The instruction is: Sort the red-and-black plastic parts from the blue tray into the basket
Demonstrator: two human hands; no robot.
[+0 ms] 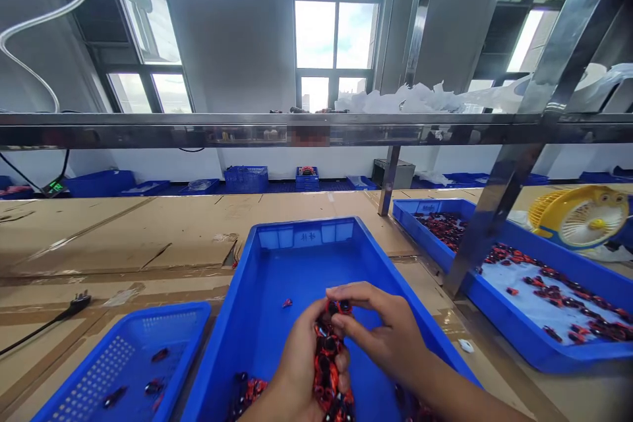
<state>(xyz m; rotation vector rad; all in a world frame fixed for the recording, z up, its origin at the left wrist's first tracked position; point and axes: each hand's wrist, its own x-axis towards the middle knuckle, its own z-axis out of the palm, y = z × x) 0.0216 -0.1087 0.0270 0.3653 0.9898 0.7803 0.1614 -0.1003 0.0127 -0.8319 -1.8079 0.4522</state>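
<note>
Over a large blue plastic tray [306, 270], my left hand [297, 356] is cupped around a handful of small red-and-black parts [326, 369]. My right hand [386, 323] pinches one red-and-black part [339, 306] between thumb and forefinger, at the top of that handful. What exactly these parts are is too small to tell. More of them lie in the tray's near end, partly hidden by my forearms, and a single loose red piece [287, 302] rests on its floor.
A perforated blue basket [192, 330] with several parts stands at the left, near a black plug [79, 303]. To the right are a metal post [487, 231], another blue tray [539, 356] of parts and a yellow fan [578, 214]. A metal shelf beam [222, 130] crosses ahead.
</note>
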